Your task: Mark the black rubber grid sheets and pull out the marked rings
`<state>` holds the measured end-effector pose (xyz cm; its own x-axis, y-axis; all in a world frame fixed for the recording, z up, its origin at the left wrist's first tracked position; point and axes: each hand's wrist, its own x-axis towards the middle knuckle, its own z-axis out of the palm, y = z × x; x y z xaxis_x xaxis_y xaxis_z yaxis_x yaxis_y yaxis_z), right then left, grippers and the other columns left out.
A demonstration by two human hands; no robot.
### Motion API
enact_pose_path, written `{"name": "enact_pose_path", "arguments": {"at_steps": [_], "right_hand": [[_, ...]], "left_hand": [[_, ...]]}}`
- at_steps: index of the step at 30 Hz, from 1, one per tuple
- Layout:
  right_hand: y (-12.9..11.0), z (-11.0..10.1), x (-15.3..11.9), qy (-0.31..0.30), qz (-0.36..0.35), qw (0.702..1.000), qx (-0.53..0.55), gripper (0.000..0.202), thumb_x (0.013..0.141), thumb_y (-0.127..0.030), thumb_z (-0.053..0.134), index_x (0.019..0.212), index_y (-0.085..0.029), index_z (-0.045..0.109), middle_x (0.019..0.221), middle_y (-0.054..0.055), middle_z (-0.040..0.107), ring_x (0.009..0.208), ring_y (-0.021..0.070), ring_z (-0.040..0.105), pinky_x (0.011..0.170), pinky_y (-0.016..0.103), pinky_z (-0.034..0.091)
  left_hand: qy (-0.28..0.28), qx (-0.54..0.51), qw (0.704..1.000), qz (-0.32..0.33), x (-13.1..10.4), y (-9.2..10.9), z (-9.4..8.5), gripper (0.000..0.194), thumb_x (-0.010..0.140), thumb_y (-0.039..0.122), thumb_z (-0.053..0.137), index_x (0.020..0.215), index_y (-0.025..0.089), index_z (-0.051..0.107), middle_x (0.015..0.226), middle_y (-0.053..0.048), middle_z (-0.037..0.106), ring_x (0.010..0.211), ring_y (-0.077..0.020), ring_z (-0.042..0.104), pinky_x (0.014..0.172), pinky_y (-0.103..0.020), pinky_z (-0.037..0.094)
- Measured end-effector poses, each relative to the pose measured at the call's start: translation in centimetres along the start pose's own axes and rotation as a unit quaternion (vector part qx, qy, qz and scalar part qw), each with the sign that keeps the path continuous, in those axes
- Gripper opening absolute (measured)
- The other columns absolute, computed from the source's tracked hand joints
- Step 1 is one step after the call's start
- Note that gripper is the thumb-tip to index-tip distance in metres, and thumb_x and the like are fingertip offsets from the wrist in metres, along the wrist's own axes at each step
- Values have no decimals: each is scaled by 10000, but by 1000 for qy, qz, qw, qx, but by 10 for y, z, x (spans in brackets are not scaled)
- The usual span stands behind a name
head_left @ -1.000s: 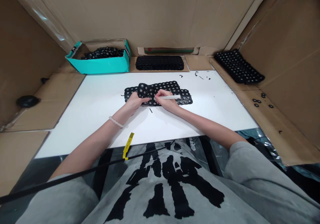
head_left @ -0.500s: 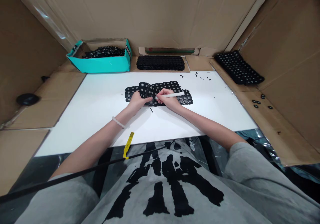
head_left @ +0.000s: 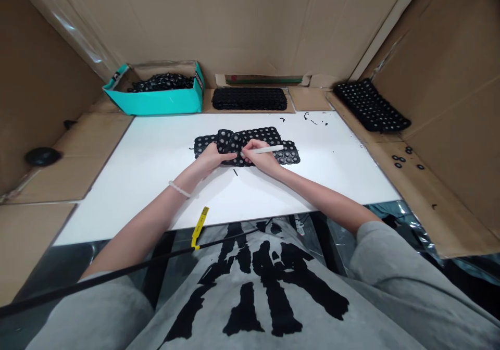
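A black sheet of joined small rings (head_left: 261,135), dotted with pale holes, lies bunched over another black ringed sheet (head_left: 289,155) on the white board. My left hand (head_left: 213,155) grips the upper sheet at its folded left part, thumb pressed on it. A slim white pen-like tool (head_left: 267,149) slants through the fingers of my right hand (head_left: 261,155). Its tip points left at the sheet, close to my left thumb; my fingers hide exactly where it touches. A short black scrap (head_left: 235,172) lies just in front of the sheets.
Behind the white board (head_left: 156,183) stand a turquoise box (head_left: 156,101) of black ringed pieces and a stack of black sheets (head_left: 249,99). At right lie another dotted sheet (head_left: 373,106) and several loose rings (head_left: 398,165). A black cable (head_left: 156,261) with a yellow tag (head_left: 200,226) crosses in front.
Both hands stay at the same place on the sheet. My left wrist has shifted slightly left, and the pen-like tool has tilted a little. The whole view has drifted slightly.
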<state>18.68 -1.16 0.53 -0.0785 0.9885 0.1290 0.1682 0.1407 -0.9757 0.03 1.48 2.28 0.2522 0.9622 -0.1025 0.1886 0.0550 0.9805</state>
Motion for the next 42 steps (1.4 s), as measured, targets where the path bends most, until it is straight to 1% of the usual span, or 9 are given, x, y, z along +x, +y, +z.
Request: {"name": "enact_pose_path", "arguments": {"at_steps": [5, 10, 15, 21, 23, 32, 35, 39, 42], "right_hand": [[-1, -2, -3, -10, 41, 997, 64, 94, 723, -238, 608, 672, -194, 543, 596, -7, 654, 505, 103, 582, 455, 190, 424], [0, 0, -5, -50, 36, 998, 23, 58, 692, -175, 592, 655, -193, 551, 592, -19, 648, 509, 102, 584, 453, 186, 438], [-2, -3, -7, -63, 9, 998, -21, 62, 697, -163, 571, 640, -186, 566, 597, -20, 649, 519, 102, 586, 489, 195, 443], [-3, -4, -8, -69, -14, 997, -43, 69, 709, -174, 573, 640, -182, 577, 607, -15, 654, 554, 111, 600, 513, 198, 433], [-2, -4, -8, -71, -7, 997, -35, 67, 704, -174, 575, 637, -185, 569, 600, -17, 648, 548, 111, 592, 508, 200, 429], [2, -4, -4, -66, 25, 997, 21, 54, 697, -202, 590, 653, -196, 559, 614, -15, 653, 542, 117, 582, 515, 215, 436], [-3, -4, -7, -65, -3, 997, -37, 63, 720, -203, 581, 658, -192, 571, 647, -12, 659, 592, 123, 590, 558, 225, 438], [-9, 1, -12, -49, -55, 990, -124, 104, 753, -191, 562, 649, -191, 562, 680, -9, 654, 659, 129, 579, 607, 235, 415], [-10, 3, -11, -36, -65, 987, -139, 108, 756, -184, 564, 648, -189, 561, 683, -6, 647, 662, 128, 571, 600, 235, 401]], "left_hand": [[-5, 223, 974, 41, 2, 8, -11, 457, 402, 269, 909, 801, 194, 700, 873, -55, 721, 951, -347, 661, 889, -436, 529], [15, 266, 962, 66, -3, 9, -7, 420, 434, 269, 877, 790, 203, 663, 885, -71, 708, 960, -360, 645, 900, -433, 510], [-12, 232, 969, 83, -10, 10, -2, 455, 515, 272, 814, 940, 197, 673, 1008, -55, 722, 1009, -322, 637, 943, -414, 492], [5, 251, 967, 48, -11, 11, 1, 346, 440, 231, 855, 715, 202, 648, 796, -55, 684, 905, -345, 647, 811, -398, 518], [8, 245, 969, 41, -11, 11, 2, 332, 447, 217, 846, 713, 201, 648, 792, -55, 683, 901, -344, 651, 805, -403, 520], [20, 61, 996, -57, -16, 10, 10, 345, 438, 165, 839, 738, 172, 670, 789, -48, 710, 820, -287, 676, 742, -401, 578], [17, -4, 997, -76, -13, 5, 9, 378, 400, 167, 854, 717, 169, 648, 753, -34, 707, 757, -255, 675, 703, -395, 594], [9, -27, 995, -93, -7, 1, 4, 362, 393, 158, 875, 632, 164, 602, 668, -40, 674, 668, -222, 655, 654, -377, 587], [-16, -45, 992, -115, -6, 3, 0, 366, 405, 140, 873, 679, 155, 631, 713, -44, 688, 676, -201, 659, 662, -350, 581]]}}
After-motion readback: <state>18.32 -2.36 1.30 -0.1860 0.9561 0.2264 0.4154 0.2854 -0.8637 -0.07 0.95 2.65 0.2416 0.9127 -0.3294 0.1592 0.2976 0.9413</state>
